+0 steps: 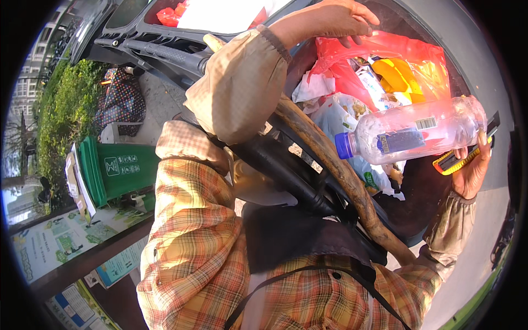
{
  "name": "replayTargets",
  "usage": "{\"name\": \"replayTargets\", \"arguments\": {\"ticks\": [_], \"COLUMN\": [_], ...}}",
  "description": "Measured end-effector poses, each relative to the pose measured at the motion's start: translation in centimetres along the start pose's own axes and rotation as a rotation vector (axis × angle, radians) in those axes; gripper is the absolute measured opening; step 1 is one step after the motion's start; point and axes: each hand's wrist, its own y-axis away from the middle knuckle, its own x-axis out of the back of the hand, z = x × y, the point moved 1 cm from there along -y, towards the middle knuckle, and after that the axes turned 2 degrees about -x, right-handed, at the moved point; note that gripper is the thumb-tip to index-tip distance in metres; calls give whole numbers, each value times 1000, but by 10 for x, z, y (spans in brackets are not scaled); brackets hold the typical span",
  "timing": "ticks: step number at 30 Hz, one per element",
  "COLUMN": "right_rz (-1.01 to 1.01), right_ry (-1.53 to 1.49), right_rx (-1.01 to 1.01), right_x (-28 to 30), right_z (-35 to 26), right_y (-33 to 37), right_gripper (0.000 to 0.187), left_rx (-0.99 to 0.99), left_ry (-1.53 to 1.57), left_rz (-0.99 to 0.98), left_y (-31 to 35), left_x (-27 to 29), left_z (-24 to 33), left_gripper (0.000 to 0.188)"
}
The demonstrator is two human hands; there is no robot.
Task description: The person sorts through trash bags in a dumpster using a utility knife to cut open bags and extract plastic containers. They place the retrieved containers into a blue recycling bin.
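Note:
My right hand (472, 175) grips a clear plastic bottle (407, 132) with a blue cap near its base. A yellow and black utility knife (465, 159) is held in that same hand, beneath the bottle. The bottle lies sideways, cap to the left, over an open dark bin. Inside the bin are a red plastic bag (404, 52), a yellow wrapper (396, 77), a pale translucent bag (338, 115) and mixed litter. Across the bin's top rim, my left hand (335, 22) reaches with loosely bent fingers and holds nothing.
A thick wooden stick (341, 159) slants across the bin's near edge, beside a black bar (275, 165). Another dark bin (157, 36) adjoins at the top left. Farther left stand a green bin (124, 170), a dotted bag (121, 99) and information boards (60, 242).

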Motion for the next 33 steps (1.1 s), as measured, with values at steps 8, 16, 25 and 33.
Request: {"name": "replayTargets", "arguments": {"ticks": [8,16,25,33], "right_rz": [-437,-1121,-849,-274], "right_ry": [313,622,1078,2243], "right_rx": [0,91,-21,537], "right_x": [-150,-186,-120,31], "right_z": [60,135,90,227], "right_y": [38,64,-64,-199], "right_gripper": [69,51,11,22], "left_rx": [144,152,131,-187], "left_ry": [158,197,379,-375], "left_rz": [91,170,266,-326], "left_y": [60,58,49,46], "left_x": [49,55,7,-63], "left_z": [7,14,19,-10], "left_gripper": [44,38,37,36]}}
